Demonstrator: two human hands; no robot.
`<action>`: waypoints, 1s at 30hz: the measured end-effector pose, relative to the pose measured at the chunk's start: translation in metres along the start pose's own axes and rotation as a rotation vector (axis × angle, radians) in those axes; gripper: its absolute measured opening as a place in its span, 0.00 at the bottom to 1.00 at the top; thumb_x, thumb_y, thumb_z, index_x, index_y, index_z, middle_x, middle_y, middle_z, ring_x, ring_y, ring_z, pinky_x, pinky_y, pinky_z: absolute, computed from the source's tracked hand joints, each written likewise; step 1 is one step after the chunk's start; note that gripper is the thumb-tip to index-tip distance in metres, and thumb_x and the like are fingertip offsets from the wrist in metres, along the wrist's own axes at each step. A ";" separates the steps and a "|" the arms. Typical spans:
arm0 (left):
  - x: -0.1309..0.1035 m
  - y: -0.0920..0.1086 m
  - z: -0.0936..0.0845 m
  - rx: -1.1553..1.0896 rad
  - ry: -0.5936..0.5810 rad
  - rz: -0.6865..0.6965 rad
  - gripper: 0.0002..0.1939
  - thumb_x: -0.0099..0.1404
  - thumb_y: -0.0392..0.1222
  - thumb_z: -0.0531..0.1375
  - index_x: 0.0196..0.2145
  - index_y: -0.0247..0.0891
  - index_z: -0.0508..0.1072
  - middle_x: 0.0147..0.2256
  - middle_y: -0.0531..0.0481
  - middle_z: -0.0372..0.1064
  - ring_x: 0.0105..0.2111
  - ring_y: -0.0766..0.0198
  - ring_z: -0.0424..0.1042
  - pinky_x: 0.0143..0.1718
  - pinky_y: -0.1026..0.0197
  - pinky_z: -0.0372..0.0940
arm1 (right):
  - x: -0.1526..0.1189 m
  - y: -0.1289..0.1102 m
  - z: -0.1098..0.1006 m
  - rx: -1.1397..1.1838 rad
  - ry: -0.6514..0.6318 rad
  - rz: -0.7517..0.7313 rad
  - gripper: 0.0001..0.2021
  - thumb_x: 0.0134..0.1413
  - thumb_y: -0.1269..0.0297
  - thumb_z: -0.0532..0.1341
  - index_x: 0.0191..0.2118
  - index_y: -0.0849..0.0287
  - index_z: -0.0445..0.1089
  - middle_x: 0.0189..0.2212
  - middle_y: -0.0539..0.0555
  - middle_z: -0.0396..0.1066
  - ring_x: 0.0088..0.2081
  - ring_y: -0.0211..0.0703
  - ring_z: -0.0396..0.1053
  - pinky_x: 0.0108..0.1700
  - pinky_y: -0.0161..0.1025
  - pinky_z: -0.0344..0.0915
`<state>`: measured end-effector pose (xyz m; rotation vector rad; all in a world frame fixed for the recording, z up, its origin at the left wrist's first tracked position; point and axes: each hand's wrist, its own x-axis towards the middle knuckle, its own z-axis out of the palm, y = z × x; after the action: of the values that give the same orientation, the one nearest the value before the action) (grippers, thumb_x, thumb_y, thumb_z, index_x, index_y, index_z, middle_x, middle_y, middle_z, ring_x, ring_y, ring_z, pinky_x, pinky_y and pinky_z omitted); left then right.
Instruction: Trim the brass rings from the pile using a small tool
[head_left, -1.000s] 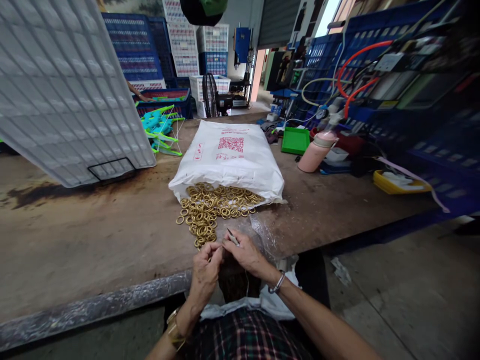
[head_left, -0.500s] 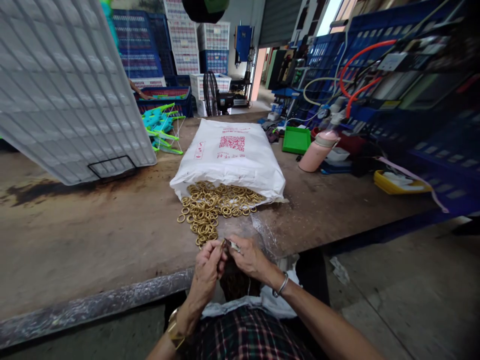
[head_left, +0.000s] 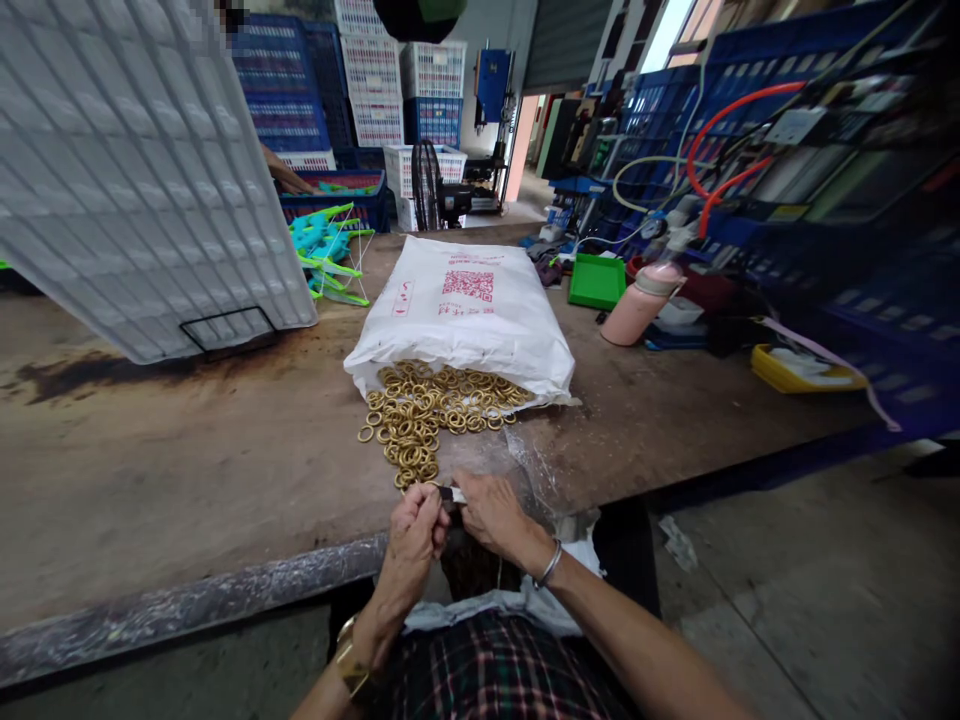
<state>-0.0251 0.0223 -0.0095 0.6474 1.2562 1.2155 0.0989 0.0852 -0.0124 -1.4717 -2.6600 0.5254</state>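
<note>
My left hand [head_left: 417, 522] is closed in a pinch at the table's front edge, on a gold-coloured ring mostly hidden by the fingers. Facing it, my right hand [head_left: 495, 515] grips a small knife-like tool [head_left: 451, 494] with a dark tip and a pale, wrapped-looking handle. The dark tip points left and meets the left fingertips. Just beyond both hands lies a heap of gold-coloured rings [head_left: 411, 430], spilling from the mouth of a white woven sack [head_left: 465, 320] with red print.
A white ribbed crate [head_left: 172, 200] stands tilted at left, beside turquoise and green plastic pieces [head_left: 330, 250]. To the right are a green tray [head_left: 597, 282], a pink bottle [head_left: 637, 308] and a yellow tray [head_left: 802, 372]. Another person's arm [head_left: 285, 172] reaches into a blue crate behind.
The tool in my right hand has turned, showing more of its dark tip and pale handle. My left hand stays nearly in place. The view has shifted slightly.
</note>
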 end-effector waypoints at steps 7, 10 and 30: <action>-0.019 -0.001 0.005 -0.295 -0.139 -0.177 0.19 0.52 0.55 0.64 0.27 0.37 0.63 0.22 0.57 0.64 0.14 0.76 0.54 0.14 0.71 0.46 | 0.027 0.002 -0.008 -0.015 0.026 0.055 0.11 0.54 0.71 0.50 0.41 0.60 0.65 0.30 0.55 0.73 0.30 0.40 0.68 0.29 0.35 0.51; -0.018 0.000 0.003 -0.382 -0.087 -0.213 0.20 0.49 0.54 0.65 0.26 0.37 0.62 0.24 0.54 0.66 0.16 0.76 0.58 0.15 0.71 0.47 | 0.033 -0.007 -0.007 0.060 0.059 0.015 0.10 0.57 0.68 0.50 0.43 0.59 0.65 0.33 0.54 0.74 0.31 0.39 0.68 0.30 0.34 0.52; 0.001 0.008 -0.010 -0.260 0.041 -0.046 0.17 0.50 0.52 0.65 0.24 0.35 0.66 0.20 0.56 0.63 0.17 0.73 0.59 0.14 0.71 0.50 | 0.042 0.010 -0.014 0.703 -0.078 0.180 0.06 0.45 0.70 0.53 0.20 0.59 0.57 0.17 0.44 0.56 0.20 0.31 0.51 0.22 0.30 0.45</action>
<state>-0.0373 0.0233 -0.0052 0.4034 1.1164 1.3318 0.0871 0.1282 -0.0074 -1.4577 -2.0357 1.3730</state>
